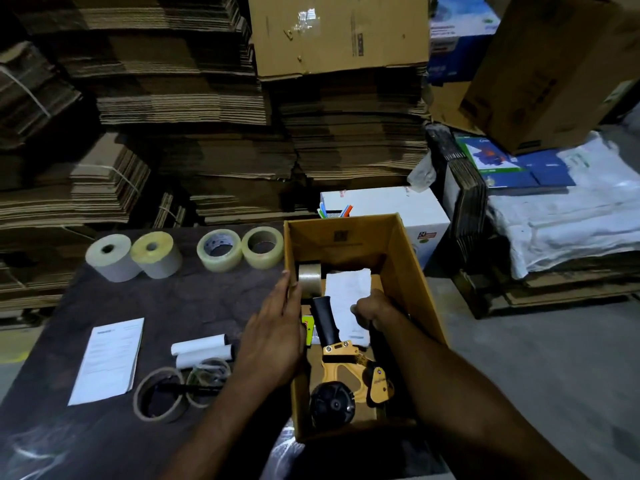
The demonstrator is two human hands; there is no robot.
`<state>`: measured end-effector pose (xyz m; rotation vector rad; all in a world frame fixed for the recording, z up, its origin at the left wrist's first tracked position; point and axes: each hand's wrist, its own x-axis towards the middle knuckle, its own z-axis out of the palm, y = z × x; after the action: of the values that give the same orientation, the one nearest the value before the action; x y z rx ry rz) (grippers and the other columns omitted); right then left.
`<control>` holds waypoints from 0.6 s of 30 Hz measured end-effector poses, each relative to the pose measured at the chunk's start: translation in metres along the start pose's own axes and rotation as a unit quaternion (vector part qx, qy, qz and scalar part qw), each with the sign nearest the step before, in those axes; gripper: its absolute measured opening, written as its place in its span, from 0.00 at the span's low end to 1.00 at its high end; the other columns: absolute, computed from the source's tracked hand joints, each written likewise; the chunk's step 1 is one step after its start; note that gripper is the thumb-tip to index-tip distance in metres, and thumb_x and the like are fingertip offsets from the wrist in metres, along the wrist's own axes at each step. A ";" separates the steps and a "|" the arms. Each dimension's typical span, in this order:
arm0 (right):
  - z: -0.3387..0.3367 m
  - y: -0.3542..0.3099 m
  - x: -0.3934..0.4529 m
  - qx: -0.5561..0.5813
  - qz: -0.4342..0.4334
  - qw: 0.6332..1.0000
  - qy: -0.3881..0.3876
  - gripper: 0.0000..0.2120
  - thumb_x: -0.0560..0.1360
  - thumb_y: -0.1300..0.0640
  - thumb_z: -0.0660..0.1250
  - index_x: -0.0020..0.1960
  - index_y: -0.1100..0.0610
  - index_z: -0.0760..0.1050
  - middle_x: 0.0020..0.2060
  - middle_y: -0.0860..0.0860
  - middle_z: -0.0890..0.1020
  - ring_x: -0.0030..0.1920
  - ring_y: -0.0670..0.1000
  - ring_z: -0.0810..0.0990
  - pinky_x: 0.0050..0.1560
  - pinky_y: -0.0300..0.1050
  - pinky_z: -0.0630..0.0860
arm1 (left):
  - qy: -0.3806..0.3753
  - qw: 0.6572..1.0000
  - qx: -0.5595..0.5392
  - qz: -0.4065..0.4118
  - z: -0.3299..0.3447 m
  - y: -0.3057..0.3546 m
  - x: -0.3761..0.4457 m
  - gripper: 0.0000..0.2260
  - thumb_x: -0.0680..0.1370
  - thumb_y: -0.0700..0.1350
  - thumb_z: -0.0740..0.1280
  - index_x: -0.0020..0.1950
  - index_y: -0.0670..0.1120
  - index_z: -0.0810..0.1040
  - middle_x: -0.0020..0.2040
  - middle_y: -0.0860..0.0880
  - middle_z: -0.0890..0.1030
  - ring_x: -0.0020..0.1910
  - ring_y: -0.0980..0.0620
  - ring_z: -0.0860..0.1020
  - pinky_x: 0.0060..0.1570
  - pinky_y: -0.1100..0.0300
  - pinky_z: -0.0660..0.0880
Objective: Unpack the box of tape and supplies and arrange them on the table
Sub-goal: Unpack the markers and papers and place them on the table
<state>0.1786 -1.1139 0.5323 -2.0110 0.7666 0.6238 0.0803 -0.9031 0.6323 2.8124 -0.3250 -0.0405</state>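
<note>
The open cardboard box (408,271) stands at the right edge of the dark table (194,306), and both my hands are at it. Inside, a yellow tape dispenser (349,362) with a black handle lies along the floor of the box, its black wheel toward me at six o'clock; a tan tape roll (310,278) stands on edge at about eleven o'clock from it, and a white paper (348,292) lies at one o'clock. My left hand (273,337) rests flat and unclenched over the box's left wall, fingertips just beside the tan roll. My right hand (372,311) reaches in from the right, fingers curled down at the white paper; whether it grips anything I cannot tell. On the table at ten o'clock from the box, two label rolls (133,256) and two clear tape rolls (240,249) stand in a row. At eight o'clock lie two white tubes (202,351), two near-spent tape rings (180,389) and a printed sheet (109,360). Stacks of flattened cardboard (194,109) rise beyond the table.
</note>
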 end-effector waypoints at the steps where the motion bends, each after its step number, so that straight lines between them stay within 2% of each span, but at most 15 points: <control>1: -0.001 0.000 0.008 -0.008 -0.009 1.000 0.008 0.21 0.71 0.64 0.69 0.63 0.61 0.70 0.49 0.59 0.78 0.33 0.52 0.80 0.28 0.40 0.72 | 0.010 1.000 -0.010 0.000 0.001 0.000 -0.001 0.30 0.79 0.44 0.59 0.79 0.48 0.53 0.81 0.48 0.47 0.77 0.45 0.59 0.64 0.48 0.70; 3: -0.004 0.008 0.049 -0.030 -0.037 0.998 0.028 0.24 0.69 0.60 0.71 0.64 0.63 0.72 0.58 0.60 0.79 0.48 0.58 0.82 0.38 0.46 0.78 | 0.012 1.000 -0.003 -0.007 0.001 0.002 -0.002 0.29 0.79 0.45 0.59 0.79 0.48 0.54 0.81 0.48 0.47 0.76 0.45 0.60 0.64 0.47 0.70; 4: -0.012 0.001 0.040 -0.020 -0.057 0.997 0.037 0.25 0.69 0.58 0.71 0.65 0.62 0.73 0.60 0.59 0.79 0.51 0.60 0.81 0.42 0.49 0.79 | 0.012 1.000 -0.008 -0.004 0.001 0.002 -0.002 0.29 0.79 0.45 0.59 0.79 0.48 0.54 0.81 0.48 0.48 0.76 0.45 0.60 0.64 0.47 0.70; 5: -0.023 -0.012 0.013 0.009 -0.064 0.997 0.042 0.24 0.70 0.58 0.70 0.65 0.62 0.73 0.60 0.58 0.79 0.50 0.60 0.81 0.43 0.49 0.79 | 0.017 1.000 -0.008 -0.003 0.003 0.000 -0.002 0.28 0.79 0.45 0.59 0.79 0.49 0.55 0.81 0.48 0.48 0.76 0.45 0.59 0.65 0.47 0.70; 7: -0.039 -0.030 -0.042 0.056 -0.063 0.996 0.031 0.16 0.76 0.61 0.66 0.62 0.62 0.72 0.55 0.56 0.79 0.45 0.58 0.80 0.42 0.46 0.75 | 0.026 0.999 -0.019 0.013 0.004 -0.004 -0.002 0.27 0.79 0.45 0.59 0.78 0.48 0.57 0.81 0.46 0.51 0.76 0.43 0.59 0.67 0.46 0.69; 8: -0.043 -0.032 -0.058 0.077 -0.062 0.995 0.029 0.13 0.77 0.62 0.65 0.61 0.62 0.72 0.54 0.56 0.79 0.46 0.59 0.80 0.44 0.47 0.74 | 0.035 0.999 -0.026 0.028 0.003 -0.004 -0.003 0.26 0.79 0.46 0.58 0.78 0.47 0.59 0.80 0.45 0.53 0.76 0.43 0.59 0.68 0.45 0.68; 9: -0.045 -0.032 -0.070 0.110 -0.069 0.991 0.021 0.13 0.78 0.63 0.64 0.62 0.62 0.73 0.57 0.59 0.80 0.50 0.61 0.80 0.47 0.48 0.75 | 0.059 0.996 -0.045 0.046 0.003 -0.005 -0.003 0.25 0.79 0.48 0.57 0.77 0.47 0.61 0.79 0.45 0.57 0.75 0.43 0.60 0.68 0.45 0.68; 11: -0.047 -0.027 -0.093 0.212 -0.097 0.972 -0.013 0.16 0.79 0.65 0.63 0.66 0.63 0.72 0.62 0.61 0.79 0.56 0.62 0.79 0.49 0.51 0.76 | 0.103 0.986 -0.122 0.047 0.000 -0.001 -0.008 0.24 0.80 0.52 0.55 0.75 0.48 0.64 0.74 0.48 0.66 0.70 0.49 0.63 0.65 0.52 0.67; 13: -0.044 -0.023 -0.119 0.331 -0.108 0.936 -0.060 0.17 0.80 0.66 0.62 0.68 0.62 0.71 0.63 0.59 0.79 0.59 0.62 0.79 0.53 0.55 0.78 | 0.134 0.960 -0.246 0.014 -0.002 0.010 -0.015 0.24 0.78 0.58 0.57 0.73 0.50 0.66 0.68 0.52 0.71 0.66 0.56 0.64 0.60 0.61 0.64; 14: -0.040 -0.020 -0.128 0.378 -0.114 0.915 -0.075 0.17 0.80 0.66 0.62 0.68 0.60 0.71 0.61 0.58 0.80 0.59 0.62 0.80 0.56 0.59 0.78 | 0.140 0.938 -0.315 -0.012 -0.003 0.015 -0.018 0.26 0.77 0.61 0.58 0.73 0.52 0.66 0.67 0.54 0.71 0.66 0.58 0.65 0.60 0.61 0.64; 16: -0.029 -0.018 -0.149 0.455 -0.148 0.872 -0.108 0.17 0.80 0.65 0.61 0.68 0.57 0.70 0.60 0.58 0.81 0.58 0.62 0.81 0.57 0.64 0.78 | 0.140 0.886 -0.437 -0.067 -0.005 0.026 -0.022 0.28 0.74 0.65 0.61 0.71 0.56 0.66 0.66 0.57 0.73 0.66 0.58 0.71 0.61 0.57 0.70; 18: -0.015 -0.017 -0.168 0.509 -0.178 0.833 -0.120 0.16 0.81 0.64 0.61 0.67 0.56 0.71 0.60 0.58 0.81 0.58 0.61 0.82 0.57 0.64 0.78 | 0.139 0.831 -0.529 -0.104 -0.010 0.035 -0.024 0.25 0.73 0.65 0.65 0.67 0.59 0.68 0.62 0.58 0.78 0.60 0.58 0.77 0.57 0.56 0.76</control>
<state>0.0778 -1.0722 0.6619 -1.0013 0.3962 0.1495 0.0502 -0.9270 0.6527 1.6891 0.0834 0.1088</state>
